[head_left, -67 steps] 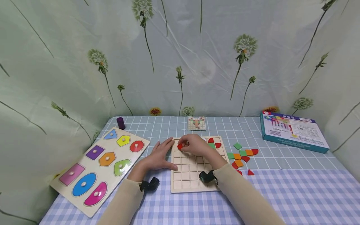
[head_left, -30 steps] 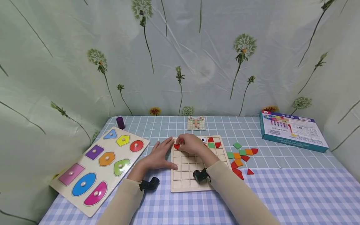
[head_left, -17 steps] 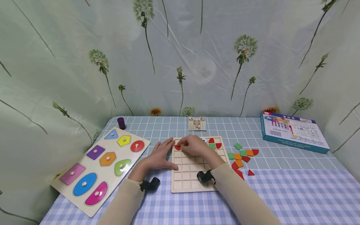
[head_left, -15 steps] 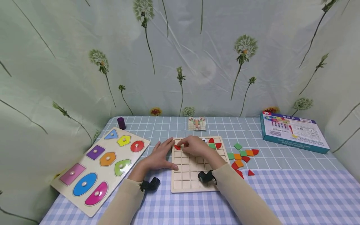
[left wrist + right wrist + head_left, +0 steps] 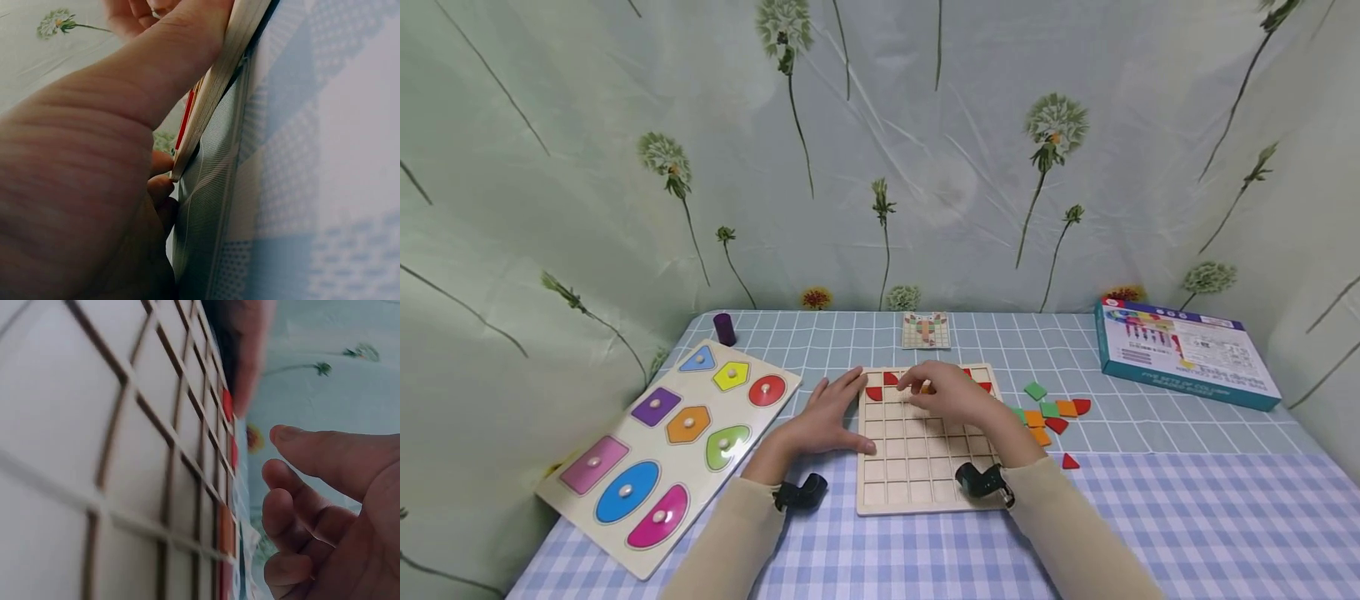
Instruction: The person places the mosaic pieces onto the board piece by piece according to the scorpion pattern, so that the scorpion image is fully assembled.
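A square wooden grid board lies on the table. My left hand rests along the board's left edge, thumb on the near part and fingers toward the far corner. Over the far rows hovers my right hand, its loosely bent fingers holding nothing; the right wrist view shows a gap between thumb and fingertips. A red quarter-round tile and another red tile sit in the far left cells. An orange tile lies in the board near the right hand, which partly hides the other tiles in the far row.
Loose green, orange and red tiles lie right of the board. Behind it stands a pattern card. A shape puzzle with knobs lies left, near a purple cylinder. A flat box sits at the back right.
My right hand has let go of the red tile at the far left of the board and moved right, uncovering two red tiles. The left hand stays in place.
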Motion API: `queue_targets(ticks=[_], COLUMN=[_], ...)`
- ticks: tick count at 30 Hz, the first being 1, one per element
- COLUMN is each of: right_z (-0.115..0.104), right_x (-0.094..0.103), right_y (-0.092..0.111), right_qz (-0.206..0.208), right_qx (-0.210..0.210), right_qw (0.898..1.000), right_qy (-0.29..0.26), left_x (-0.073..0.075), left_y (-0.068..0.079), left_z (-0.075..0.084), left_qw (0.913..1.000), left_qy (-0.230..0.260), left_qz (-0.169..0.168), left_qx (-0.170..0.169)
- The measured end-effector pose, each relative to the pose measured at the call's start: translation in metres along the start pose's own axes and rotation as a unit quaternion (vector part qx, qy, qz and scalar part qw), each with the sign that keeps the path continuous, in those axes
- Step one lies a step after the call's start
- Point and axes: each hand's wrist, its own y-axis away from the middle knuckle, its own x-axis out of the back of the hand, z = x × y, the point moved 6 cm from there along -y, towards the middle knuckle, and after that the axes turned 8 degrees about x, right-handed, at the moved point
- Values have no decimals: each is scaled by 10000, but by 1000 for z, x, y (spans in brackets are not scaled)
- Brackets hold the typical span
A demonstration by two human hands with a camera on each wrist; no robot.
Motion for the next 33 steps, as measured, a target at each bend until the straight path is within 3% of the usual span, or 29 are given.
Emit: queue_targets(ticks=[11, 27, 33], right_z=[22, 65, 82], right_x=[31, 65, 72], right_y=[22, 54, 62], right_qz=[401, 461, 500], right_qx=[-86, -1334, -1572], right_qw=[9990, 9899, 9861], right_qy=[177, -108, -176], left_x=[0, -4, -1], left_y=[-1, -1, 0], left_z=[-1, -2, 0], left_qw=[10000, 9999, 9999], left_qy=[18, -67, -22], left_qz=[66, 54, 73], left_qx=[48, 88, 101])
